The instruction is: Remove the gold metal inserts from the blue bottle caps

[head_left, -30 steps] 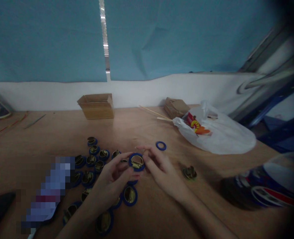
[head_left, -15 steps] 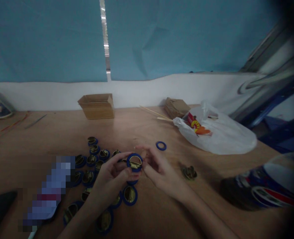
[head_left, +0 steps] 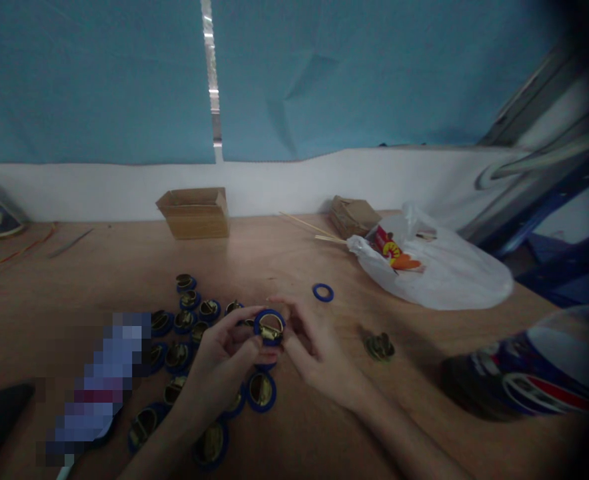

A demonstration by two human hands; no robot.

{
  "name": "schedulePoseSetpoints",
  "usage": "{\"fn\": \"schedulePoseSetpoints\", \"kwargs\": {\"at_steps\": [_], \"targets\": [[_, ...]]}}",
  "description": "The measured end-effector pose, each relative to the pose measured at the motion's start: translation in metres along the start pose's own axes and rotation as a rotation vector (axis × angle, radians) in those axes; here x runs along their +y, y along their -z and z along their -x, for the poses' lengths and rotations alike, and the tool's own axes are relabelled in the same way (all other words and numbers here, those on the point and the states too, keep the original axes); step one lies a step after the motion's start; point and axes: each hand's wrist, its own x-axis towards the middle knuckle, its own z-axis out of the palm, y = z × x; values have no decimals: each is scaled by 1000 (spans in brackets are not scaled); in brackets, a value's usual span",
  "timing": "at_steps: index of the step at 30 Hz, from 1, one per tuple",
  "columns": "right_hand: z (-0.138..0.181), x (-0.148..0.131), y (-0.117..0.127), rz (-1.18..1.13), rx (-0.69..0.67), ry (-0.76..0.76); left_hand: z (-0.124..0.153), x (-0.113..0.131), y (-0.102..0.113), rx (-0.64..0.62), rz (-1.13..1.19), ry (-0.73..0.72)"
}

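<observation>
A blue ring with a gold metal clip inside (head_left: 271, 334) is held up over the table. My left hand (head_left: 224, 357) pinches its left and lower edge between thumb and fingers. Against its right edge press the thumb and curled fingers of my right hand (head_left: 319, 353); some fingertips are hidden behind it. Several similar blue rings with gold clips (head_left: 261, 392) lie under and left of my left hand, partly covered by it. A bare blue ring (head_left: 323, 293) lies beyond my right hand. To the right sits a small pile of gold clips (head_left: 379, 347).
At the right are a cola bottle (head_left: 519, 373) lying on its side and a white plastic bag (head_left: 464, 273). An open cardboard box (head_left: 199, 217) and a smaller one (head_left: 354, 215) stand by the wall. A blurred-out object (head_left: 99, 387) lies at the left.
My right hand has shifted slightly, its fingers curling in closer at the held ring's right edge. The ring and my left hand stay nearly in place.
</observation>
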Motion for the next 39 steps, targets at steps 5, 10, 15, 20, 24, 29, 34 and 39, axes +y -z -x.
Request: {"fn": "schedulePoseSetpoints", "kwargs": {"at_steps": [5,10,15,20,24,29,34,39], "targets": [[-1,-4,2,-59,13,-2,0,2,-1,-15,21,-1],[-2,-7,0,-248,-13,-48,1,3,-3,-32,-1,-50],[-3,-7,-2,-281,-17,-64,1,2,-4,-50,3,-47],[-3,-5,-2,-326,-25,-69,1,1,-4,-69,28,-47],[-3,-5,-3,-337,-31,-60,0,-1,-5,-86,43,-56],[-2,-2,-3,-311,-28,-54,0,-1,-5,-97,61,-62],[-1,-3,-4,-229,-15,-28,2,3,-6,-86,10,-52],[-2,-5,-4,-188,-9,10,1,3,-6,-114,10,-74]]}}
